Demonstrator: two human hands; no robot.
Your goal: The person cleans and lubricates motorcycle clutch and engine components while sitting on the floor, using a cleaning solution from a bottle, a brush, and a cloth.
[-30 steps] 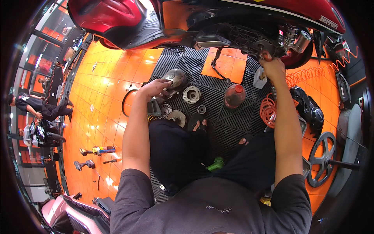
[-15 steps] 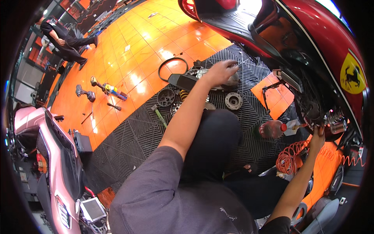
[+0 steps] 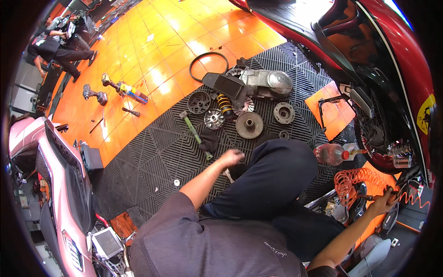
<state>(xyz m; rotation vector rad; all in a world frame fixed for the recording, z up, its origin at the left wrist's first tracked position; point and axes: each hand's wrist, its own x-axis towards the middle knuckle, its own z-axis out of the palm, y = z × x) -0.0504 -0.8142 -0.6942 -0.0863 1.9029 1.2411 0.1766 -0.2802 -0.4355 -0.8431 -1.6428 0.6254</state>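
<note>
While the left hand (image 3: pixel 232 157) hovers, grip loosely curled, just beside the green-handled tool (image 3: pixel 195 134), the right hand (image 3: pixel 382 201) grips something dark near the orange coiled hose (image 3: pixel 355 181).

Matt black ribbed mat (image 3: pixel 152 152), glossy orange floor tiles (image 3: pixel 152 69), dull metal pulley discs (image 3: pixel 249 124), glossy red bodywork (image 3: pixel 406 60).
</note>
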